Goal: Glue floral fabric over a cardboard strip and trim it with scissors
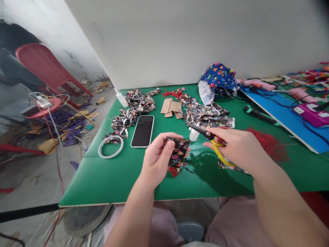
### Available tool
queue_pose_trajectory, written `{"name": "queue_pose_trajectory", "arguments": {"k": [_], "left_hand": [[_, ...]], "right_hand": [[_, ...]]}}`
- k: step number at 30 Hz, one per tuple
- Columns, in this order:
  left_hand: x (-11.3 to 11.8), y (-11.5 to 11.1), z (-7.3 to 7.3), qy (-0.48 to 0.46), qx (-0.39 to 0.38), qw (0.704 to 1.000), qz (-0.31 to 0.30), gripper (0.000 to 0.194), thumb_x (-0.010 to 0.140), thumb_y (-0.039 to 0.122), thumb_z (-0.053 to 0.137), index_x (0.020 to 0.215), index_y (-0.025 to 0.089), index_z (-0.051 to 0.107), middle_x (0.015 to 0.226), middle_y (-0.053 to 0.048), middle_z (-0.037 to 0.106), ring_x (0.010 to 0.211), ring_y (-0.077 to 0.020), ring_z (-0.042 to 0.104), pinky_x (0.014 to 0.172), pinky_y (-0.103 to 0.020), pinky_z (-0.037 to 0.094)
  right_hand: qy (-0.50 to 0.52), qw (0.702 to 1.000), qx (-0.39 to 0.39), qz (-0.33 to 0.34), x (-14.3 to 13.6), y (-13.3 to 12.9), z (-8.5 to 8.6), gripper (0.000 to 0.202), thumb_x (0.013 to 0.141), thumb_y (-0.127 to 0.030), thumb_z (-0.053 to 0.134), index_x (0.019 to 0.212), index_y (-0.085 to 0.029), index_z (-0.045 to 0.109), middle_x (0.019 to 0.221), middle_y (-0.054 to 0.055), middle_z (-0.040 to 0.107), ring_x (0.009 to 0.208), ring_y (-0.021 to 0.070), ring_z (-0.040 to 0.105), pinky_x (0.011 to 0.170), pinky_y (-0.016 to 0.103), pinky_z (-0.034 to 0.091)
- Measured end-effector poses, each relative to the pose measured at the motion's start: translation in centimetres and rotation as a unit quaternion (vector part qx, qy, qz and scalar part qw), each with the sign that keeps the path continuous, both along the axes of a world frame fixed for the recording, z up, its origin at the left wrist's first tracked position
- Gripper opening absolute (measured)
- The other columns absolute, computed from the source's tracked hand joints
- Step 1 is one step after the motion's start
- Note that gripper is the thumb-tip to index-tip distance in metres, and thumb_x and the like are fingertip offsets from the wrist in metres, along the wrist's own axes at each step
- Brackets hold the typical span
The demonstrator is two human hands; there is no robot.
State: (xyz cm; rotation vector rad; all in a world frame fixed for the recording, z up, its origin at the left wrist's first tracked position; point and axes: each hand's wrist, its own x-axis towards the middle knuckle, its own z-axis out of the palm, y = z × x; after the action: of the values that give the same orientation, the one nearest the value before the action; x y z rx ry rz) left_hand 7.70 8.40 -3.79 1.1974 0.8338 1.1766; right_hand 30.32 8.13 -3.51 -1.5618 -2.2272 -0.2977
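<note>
My left hand (157, 160) is closed on a dark floral fabric piece (179, 151), thumb on top, with red threads at its lower end. In my right hand (240, 145) is a pair of scissors (217, 149) with yellow handles and dark blades, which point left above the fabric and lie clear of it. A small white bottle (194, 134) stands behind the blades. Floral fabric scraps (203, 115) are heaped beyond my hands, and another floral piece lies partly hidden under my right wrist.
Left of my hands lie a phone (143, 131), a roll of tape (99, 151) and more floral scraps (138, 103). Brown card pieces (167, 107) sit behind. To the right are red threads (269, 145), a black-green tool (260, 115), a blue board (280, 120) and pink glue guns (259, 84).
</note>
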Motion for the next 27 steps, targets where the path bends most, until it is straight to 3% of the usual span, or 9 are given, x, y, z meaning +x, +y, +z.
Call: {"name": "queue_pose_trajectory", "arguments": {"k": [6,14,21,27], "left_hand": [[-0.6,0.0,-1.0,0.077,0.089,0.992,0.036,0.022,0.09,0.035,0.052,0.098,0.02,0.066,0.09,-0.007,0.073,0.09,-0.023,0.069,0.079,-0.034,0.057],[-0.2,-0.4,-1.2,0.089,0.179,0.978,0.062,0.018,0.09,0.022,0.052,0.098,0.026,0.068,0.093,0.0,0.073,0.085,-0.0174,0.07,0.078,-0.028,0.056],[-0.3,-0.6,-0.9,0.148,0.207,0.962,0.104,0.015,0.089,0.023,0.054,0.089,0.021,0.069,0.082,-0.001,0.073,0.072,-0.0141,0.07,0.065,-0.023,0.057],[-0.2,-0.1,-1.4,0.109,0.204,0.963,0.138,0.016,0.089,0.024,0.054,0.095,0.023,0.069,0.09,0.0,0.074,0.08,-0.0143,0.07,0.074,-0.024,0.057]], "right_hand": [[-0.048,0.994,-0.094,-0.012,0.1,0.1,-0.3,0.032,0.078,-0.041,0.064,0.107,-0.027,0.062,0.072,-0.003,0.067,0.059,0.0154,0.06,0.051,0.024,0.033],[-0.11,0.949,-0.295,-0.018,-0.8,1.0,-0.7,0.025,0.08,-0.04,0.061,0.105,-0.032,0.061,0.088,-0.002,0.073,0.074,0.0225,0.068,0.05,0.025,0.027],[-0.086,0.941,-0.325,-0.026,-0.9,1.2,-0.6,0.025,0.082,-0.042,0.058,0.104,-0.032,0.06,0.084,-0.001,0.072,0.073,0.0225,0.066,0.051,0.025,0.026],[-0.008,0.944,-0.33,-0.011,-1.3,1.1,-0.2,0.026,0.083,-0.048,0.055,0.1,-0.029,0.056,0.066,-0.003,0.063,0.06,0.0176,0.056,0.051,0.024,0.029]]}}
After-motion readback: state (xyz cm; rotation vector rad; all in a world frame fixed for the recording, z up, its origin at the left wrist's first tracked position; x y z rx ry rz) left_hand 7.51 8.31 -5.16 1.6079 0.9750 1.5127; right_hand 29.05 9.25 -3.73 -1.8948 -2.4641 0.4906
